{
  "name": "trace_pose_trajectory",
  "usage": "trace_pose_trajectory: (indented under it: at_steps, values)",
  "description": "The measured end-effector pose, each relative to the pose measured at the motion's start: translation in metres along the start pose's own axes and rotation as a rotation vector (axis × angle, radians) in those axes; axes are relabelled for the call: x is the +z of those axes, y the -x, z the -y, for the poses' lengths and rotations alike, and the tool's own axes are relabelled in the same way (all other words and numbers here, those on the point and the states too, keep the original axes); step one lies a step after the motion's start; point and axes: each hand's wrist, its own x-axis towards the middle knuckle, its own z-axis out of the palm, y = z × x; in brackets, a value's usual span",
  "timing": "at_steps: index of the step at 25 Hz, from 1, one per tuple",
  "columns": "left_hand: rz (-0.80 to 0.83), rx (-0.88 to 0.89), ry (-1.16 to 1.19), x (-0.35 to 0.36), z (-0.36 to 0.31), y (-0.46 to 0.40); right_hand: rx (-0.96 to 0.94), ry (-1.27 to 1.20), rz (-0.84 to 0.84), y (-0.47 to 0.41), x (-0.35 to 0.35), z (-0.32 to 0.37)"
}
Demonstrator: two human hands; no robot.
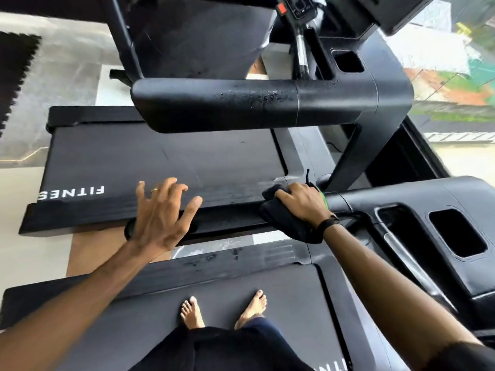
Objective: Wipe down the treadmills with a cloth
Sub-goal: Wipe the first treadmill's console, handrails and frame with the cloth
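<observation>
Person stands barefoot on near treadmill (214, 298), right hand (300, 203) w/ grip curled round black cloth (284, 220), pressing it on the side handrail (230, 219) to wipe it, while left hand (160, 212), fingers spread, holding nothing, hovers over rail's end, prob. for balance.

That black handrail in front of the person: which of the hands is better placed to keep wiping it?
Probably the right hand: it already grips the black cloth against the handrail. The left hand holds nothing, fingers spread, over the rail's end.
</observation>
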Motion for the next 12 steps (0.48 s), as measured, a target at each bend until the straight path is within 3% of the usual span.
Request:
trace_pose_trajectory:
  at_steps: [5, 8, 10, 12]
  values:
    - [0.010, 0.088, -0.123, -0.002, 0.005, 0.003, 0.164, 0.018, 0.393, -0.051, 0.010, 0.035]
    - [-0.029, 0.072, -0.116, -0.005, 0.006, 0.002, 0.113, 0.053, 0.508, -0.065, 0.030, 0.071]
    - [-0.052, 0.049, -0.090, -0.004, 0.007, 0.003, 0.043, 0.024, 0.471, -0.054, 0.045, 0.099]
    - [-0.076, 0.019, -0.053, -0.004, 0.009, 0.003, -0.090, 0.081, 0.315, -0.029, 0.050, 0.113]
